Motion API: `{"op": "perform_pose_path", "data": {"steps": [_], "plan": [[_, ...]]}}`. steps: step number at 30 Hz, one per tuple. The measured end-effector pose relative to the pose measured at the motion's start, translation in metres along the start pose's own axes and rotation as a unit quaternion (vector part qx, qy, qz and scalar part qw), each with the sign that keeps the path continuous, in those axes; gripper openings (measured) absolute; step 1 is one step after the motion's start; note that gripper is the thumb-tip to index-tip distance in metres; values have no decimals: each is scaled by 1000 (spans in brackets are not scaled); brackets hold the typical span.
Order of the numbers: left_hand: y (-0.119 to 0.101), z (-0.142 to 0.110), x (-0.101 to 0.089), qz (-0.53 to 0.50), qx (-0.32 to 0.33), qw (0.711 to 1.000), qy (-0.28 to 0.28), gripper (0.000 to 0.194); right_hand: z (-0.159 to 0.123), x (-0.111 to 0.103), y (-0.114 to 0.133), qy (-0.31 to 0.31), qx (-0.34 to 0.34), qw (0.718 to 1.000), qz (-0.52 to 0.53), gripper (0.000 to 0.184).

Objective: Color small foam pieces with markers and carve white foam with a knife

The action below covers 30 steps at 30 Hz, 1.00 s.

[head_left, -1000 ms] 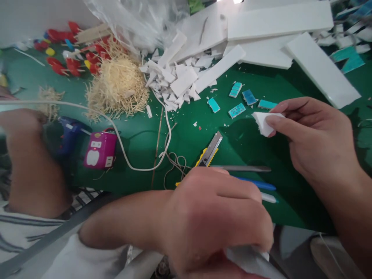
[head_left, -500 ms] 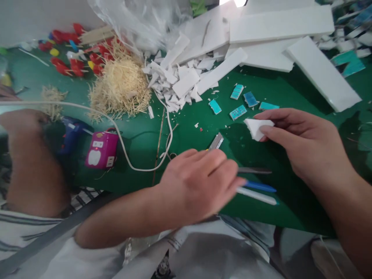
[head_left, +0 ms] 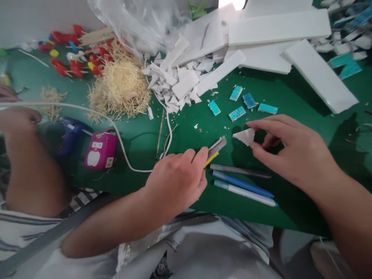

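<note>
My left hand (head_left: 177, 180) is closed around a utility knife (head_left: 213, 155) with a yellow grip; its blade points up and right, and the handle's rear is hidden under my fingers. Between the thumb and forefinger of my right hand (head_left: 290, 149) is a small triangular piece of white foam (head_left: 245, 136), just right of the blade tip. Below the knife lie a grey metal tool (head_left: 241, 170), a blue pen (head_left: 244, 184) and a white pen (head_left: 245, 193), side by side. Several small foam blocks with blue tops (head_left: 237, 113) rest beyond my right hand.
White foam scraps (head_left: 186, 83) and foam boards (head_left: 279, 27) pile up at the back. Left of them sits a heap of straw-coloured shreds (head_left: 122, 85). A magenta power adapter (head_left: 101, 151), blue glue gun (head_left: 71, 133) and white cable (head_left: 122, 145) lie near another person's arm (head_left: 31, 166).
My left hand has come up from the table's front edge and taken hold of the utility knife. My right hand has moved left with the foam piece.
</note>
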<state>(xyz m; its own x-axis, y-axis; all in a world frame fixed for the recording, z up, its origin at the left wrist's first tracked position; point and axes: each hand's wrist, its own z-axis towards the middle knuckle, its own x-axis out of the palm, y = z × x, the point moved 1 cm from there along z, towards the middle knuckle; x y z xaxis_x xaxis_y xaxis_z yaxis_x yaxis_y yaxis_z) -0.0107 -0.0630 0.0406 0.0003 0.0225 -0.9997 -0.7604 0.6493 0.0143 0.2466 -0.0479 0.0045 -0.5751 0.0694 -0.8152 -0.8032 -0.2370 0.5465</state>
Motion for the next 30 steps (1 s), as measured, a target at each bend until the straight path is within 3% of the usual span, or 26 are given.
{"op": "perform_pose_path", "data": {"steps": [5,8,11,15,20,24,28,30], "plan": [[20,2,-12,7,-6,996,-88,44,-1,3,-2,25,13,999,-14,37],[35,7,-24,-27,-10,990,-138,37,-1,5,1,26,28,999,-14,35],[42,16,-32,-92,-62,980,-163,38,-1,6,3,32,36,999,-8,38],[43,29,-32,-115,-69,957,-255,24,0,4,0,50,24,998,-8,36],[43,32,-22,-135,-28,950,-280,20,2,6,-3,50,23,998,-27,16],[42,25,-15,-160,-26,947,-277,20,1,6,-2,54,19,998,-32,17],[42,19,-13,-143,26,943,-299,22,0,5,-3,88,-1,996,-18,38],[42,17,-13,-120,58,939,-318,28,0,5,-3,89,-19,996,-25,36]]}}
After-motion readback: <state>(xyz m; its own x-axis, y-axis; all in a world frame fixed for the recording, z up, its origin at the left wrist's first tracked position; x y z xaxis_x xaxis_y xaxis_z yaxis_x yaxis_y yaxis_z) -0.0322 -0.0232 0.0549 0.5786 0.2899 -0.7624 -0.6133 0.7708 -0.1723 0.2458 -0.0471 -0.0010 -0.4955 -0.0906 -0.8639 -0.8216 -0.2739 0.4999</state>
